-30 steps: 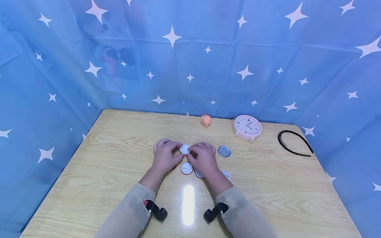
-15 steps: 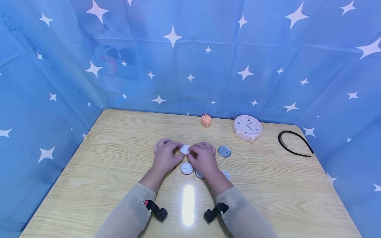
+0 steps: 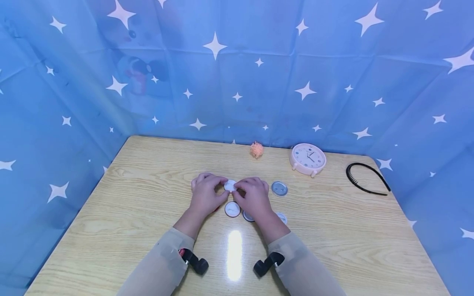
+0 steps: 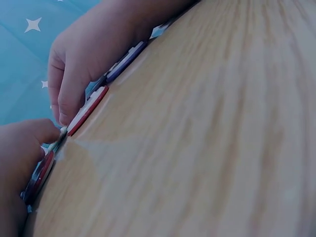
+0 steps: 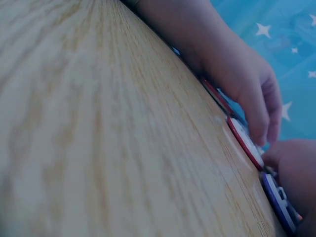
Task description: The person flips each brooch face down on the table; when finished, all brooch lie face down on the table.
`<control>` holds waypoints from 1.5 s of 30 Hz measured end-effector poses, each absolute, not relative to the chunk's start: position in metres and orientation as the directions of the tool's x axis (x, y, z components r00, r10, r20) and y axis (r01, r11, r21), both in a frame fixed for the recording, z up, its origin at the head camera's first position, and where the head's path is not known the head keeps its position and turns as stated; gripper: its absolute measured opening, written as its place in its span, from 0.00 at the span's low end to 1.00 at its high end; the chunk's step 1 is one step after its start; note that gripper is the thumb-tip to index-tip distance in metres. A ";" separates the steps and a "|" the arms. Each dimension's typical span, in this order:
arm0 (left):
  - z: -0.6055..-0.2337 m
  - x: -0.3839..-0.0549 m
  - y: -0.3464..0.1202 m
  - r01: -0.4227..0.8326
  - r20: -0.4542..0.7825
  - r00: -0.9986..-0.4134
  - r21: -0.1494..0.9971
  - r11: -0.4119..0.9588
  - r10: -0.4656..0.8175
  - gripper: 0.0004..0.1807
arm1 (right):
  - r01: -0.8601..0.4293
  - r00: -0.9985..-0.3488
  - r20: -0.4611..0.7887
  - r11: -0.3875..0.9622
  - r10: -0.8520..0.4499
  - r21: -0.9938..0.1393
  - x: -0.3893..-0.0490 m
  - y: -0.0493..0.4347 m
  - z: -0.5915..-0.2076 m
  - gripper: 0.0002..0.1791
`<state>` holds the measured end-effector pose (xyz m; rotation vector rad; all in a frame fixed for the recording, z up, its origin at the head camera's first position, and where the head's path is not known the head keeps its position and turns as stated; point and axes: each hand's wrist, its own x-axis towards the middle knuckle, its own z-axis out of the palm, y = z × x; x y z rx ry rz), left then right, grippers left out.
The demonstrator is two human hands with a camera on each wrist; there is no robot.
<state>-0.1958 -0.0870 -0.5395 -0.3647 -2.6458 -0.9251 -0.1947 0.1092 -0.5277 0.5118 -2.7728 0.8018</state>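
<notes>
In the head view a white-backed pin badge (image 3: 230, 186) lies face down between both hands. My left hand (image 3: 205, 194) pinches its left edge with thumb and forefinger. My right hand (image 3: 253, 195) grips the right edge the same way. Just nearer to me is another badge (image 3: 232, 209), white-backed with a red rim, seen edge-on as a red-rimmed badge (image 4: 89, 111) in the left wrist view. A blue-rimmed badge (image 5: 277, 201) sits below the right hand in the right wrist view. Part of a red-edged badge (image 4: 40, 175) shows by the left hand.
A silver-backed badge (image 3: 279, 188) lies right of the right hand, and a white-backed one (image 3: 282, 218) shows beside the right wrist. Farther back are a fuzzy peach ball (image 3: 256, 149) and a pink clock (image 3: 307, 158). A black headband (image 3: 366, 178) lies near the table's right edge.
</notes>
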 end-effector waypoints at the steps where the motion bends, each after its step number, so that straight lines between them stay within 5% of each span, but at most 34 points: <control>1: -0.539 -0.196 -0.087 0.338 0.378 -0.917 0.562 0.755 0.130 0.16 | -0.382 -0.919 0.289 0.794 -0.269 -0.473 -0.195 0.109 -0.528 0.11; 18: -0.535 -0.184 -0.099 0.458 0.519 -0.843 0.553 0.696 0.143 0.13 | -0.388 -0.916 0.298 0.783 -0.269 -0.486 -0.194 0.109 -0.528 0.11; 45: -0.538 -0.159 -0.146 0.476 0.472 -0.856 0.560 0.678 0.211 0.17 | -0.577 -0.802 0.434 0.721 -0.411 -0.384 -0.176 0.099 -0.525 0.12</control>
